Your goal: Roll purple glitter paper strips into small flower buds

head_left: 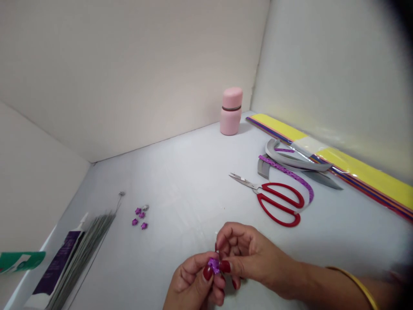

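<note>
At the front of the table, my left hand pinches a small shiny purple paper star between thumb and fingers. My right hand meets it from the right, its thumb and fingertips closed at the star's edge. To the left lie several finished purple stars with a silver star among them. Scissors with red handles rest beyond my right hand, blades pointing left. Behind them are a purple patterned paper strip and curled silver-grey strips.
A pink flask stands near the back corner. Along the right wall lies a plastic-wrapped pack of coloured paper. On the left are a bundle of thin wires, a purple-and-white tube and a green object. White walls enclose the table.
</note>
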Available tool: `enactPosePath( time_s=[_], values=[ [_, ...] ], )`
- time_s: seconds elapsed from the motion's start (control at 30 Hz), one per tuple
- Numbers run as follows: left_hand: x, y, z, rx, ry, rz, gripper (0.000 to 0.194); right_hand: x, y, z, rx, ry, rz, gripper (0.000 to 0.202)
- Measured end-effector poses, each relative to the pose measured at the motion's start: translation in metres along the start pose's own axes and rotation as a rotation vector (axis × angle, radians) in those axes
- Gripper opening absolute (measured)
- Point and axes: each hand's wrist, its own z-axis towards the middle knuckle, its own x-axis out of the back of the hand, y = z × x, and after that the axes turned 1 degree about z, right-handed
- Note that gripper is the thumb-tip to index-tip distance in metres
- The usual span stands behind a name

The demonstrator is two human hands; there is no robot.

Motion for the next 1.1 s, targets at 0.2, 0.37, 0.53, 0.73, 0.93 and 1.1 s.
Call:
enactPosePath(
  time_s=[0.2, 0.37, 0.53, 0.73, 0.93, 1.1],
  values=[
    [0.001, -0.001, 0.002, -0.003, 0.004, -0.042, 0.026, 0.002, 0.004, 0.0, 0.053, -0.003, -0.06, 0.032],
    [0.002, 0.0, 0.002, 0.013, 0.028, -0.039, 0.026, -0.001, 0.001, -0.004, 0.109, 0.082, -0.259, 0.025],
    [0.001, -0.002, 0.002, -0.011, 0.052, -0.022, 0.026, -0.002, 0.003, -0.008, 0.206, 0.204, -0.636, 0.015],
    [0.002, -0.007, 0.004, -0.085, 0.038, 0.005, 0.025, 0.002, 0.004, -0.011, 0.468, 0.187, -0.961, 0.01],
    [0.002, -0.006, 0.005, -0.055, 0.071, -0.041, 0.028, 0.001, -0.002, -0.015, 0.639, 0.124, -1.101, 0.015],
    [0.001, -0.005, 0.005, -0.007, 0.081, -0.076, 0.028, 0.001, -0.002, -0.017, 0.819, 0.108, -1.263, 0.017]
  ],
)
